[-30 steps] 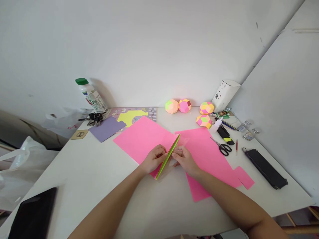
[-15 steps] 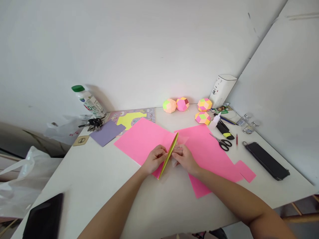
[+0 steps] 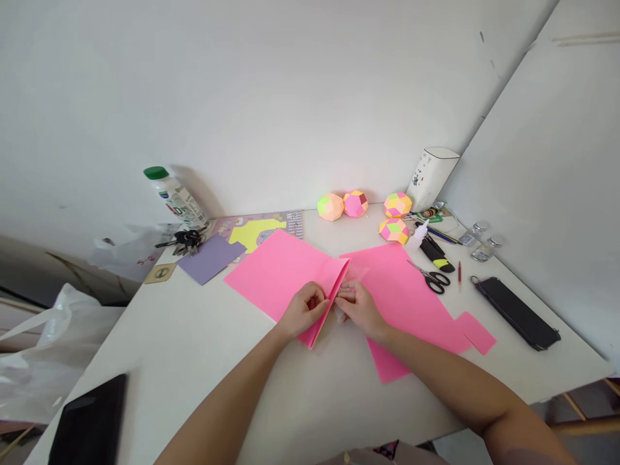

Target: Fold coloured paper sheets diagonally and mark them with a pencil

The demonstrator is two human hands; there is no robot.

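Observation:
My left hand (image 3: 304, 311) is closed on the near right edge of some bright pink paper (image 3: 274, 268), thumb on top. That edge stands raised, and several thin layers show along it. My right hand (image 3: 361, 310) is closed in a pinch on a clear plastic wrapper (image 3: 341, 315), right against the raised edge. How far the wrapper reaches round the paper I cannot tell. Under my right forearm lies another pink sheet (image 3: 411, 300), with a cut corner piece (image 3: 482, 332) at its right end.
Scissors (image 3: 434, 278), a cutter (image 3: 438, 255), a glue bottle (image 3: 417, 236) and a black case (image 3: 516, 313) lie at the right. Several paper balls (image 3: 356, 203) stand by the wall. Keys (image 3: 186, 240), purple paper (image 3: 210, 258), a green-capped bottle (image 3: 179, 200) and a black tablet (image 3: 90, 423) are at left.
The raised edge of the paper has tipped open to the left. Pink layers now show where a yellow-green edge was. Both hands stay nearly in place.

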